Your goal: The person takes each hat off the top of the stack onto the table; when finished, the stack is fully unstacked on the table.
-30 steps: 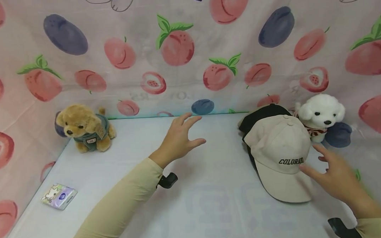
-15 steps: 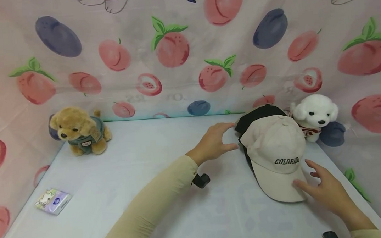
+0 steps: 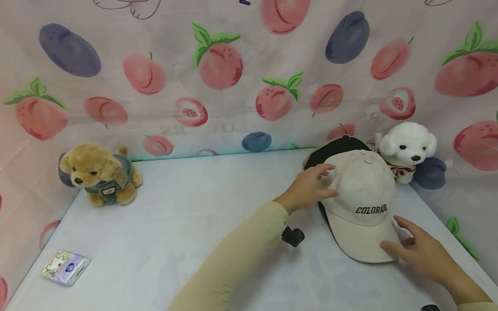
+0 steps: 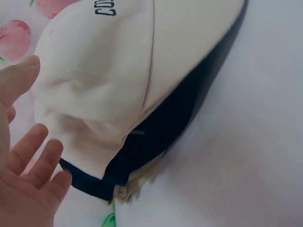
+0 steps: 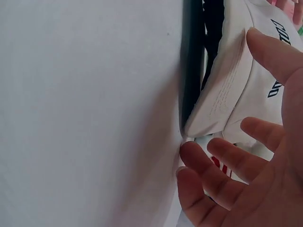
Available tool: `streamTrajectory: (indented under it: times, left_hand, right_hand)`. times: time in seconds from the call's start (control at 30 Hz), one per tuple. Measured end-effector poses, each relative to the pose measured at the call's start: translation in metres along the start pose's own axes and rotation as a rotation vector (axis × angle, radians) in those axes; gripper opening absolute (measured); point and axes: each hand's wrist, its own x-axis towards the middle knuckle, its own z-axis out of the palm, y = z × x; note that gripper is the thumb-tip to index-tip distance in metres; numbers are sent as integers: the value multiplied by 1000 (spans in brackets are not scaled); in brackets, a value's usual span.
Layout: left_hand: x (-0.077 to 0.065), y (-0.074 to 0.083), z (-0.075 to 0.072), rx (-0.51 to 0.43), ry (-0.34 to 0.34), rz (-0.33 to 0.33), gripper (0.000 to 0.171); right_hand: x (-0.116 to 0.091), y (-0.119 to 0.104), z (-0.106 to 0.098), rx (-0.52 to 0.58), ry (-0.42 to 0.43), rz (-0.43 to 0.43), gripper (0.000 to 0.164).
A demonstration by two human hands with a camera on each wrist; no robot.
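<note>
A cream baseball cap [image 3: 365,187] lettered COLORADO lies on top of a stack, its brim toward me. Beneath it is a black cap [image 3: 340,145], and in the left wrist view a beige edge [image 4: 137,184] of something peeks out lowest. My left hand [image 3: 306,189] is at the stack's left side, fingers spread and slightly bent, holding nothing. On the other side, my right hand [image 3: 422,250] is beside the brim [image 5: 222,90], with thumb over it and fingers loosely bent; whether they touch it I cannot tell.
Behind the caps on the right sits a white plush dog [image 3: 406,148]. A brown plush dog [image 3: 101,173] in green clothes is at the back left. A small purple-and-green packet [image 3: 66,268] lies at the left of the white table [image 3: 174,251]. A fruit-print cloth [image 3: 226,105] hangs behind.
My left hand has moved right, from mid-table to the caps' left side. My right hand has come down slightly toward the brim. The view has shifted a little; the caps stay in place.
</note>
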Motion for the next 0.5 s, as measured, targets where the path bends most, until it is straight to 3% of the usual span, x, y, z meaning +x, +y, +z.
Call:
streamTrajectory:
  times: [0.17,0.5]
  left_hand:
    - [6,3,8,-71,8,-11,63]
    - [11,8,16,-102,2,-26,64]
  right_hand:
    - [1,1,-2,-19,-13,-11,97]
    - [1,-1,-3,-11,-100,30,98]
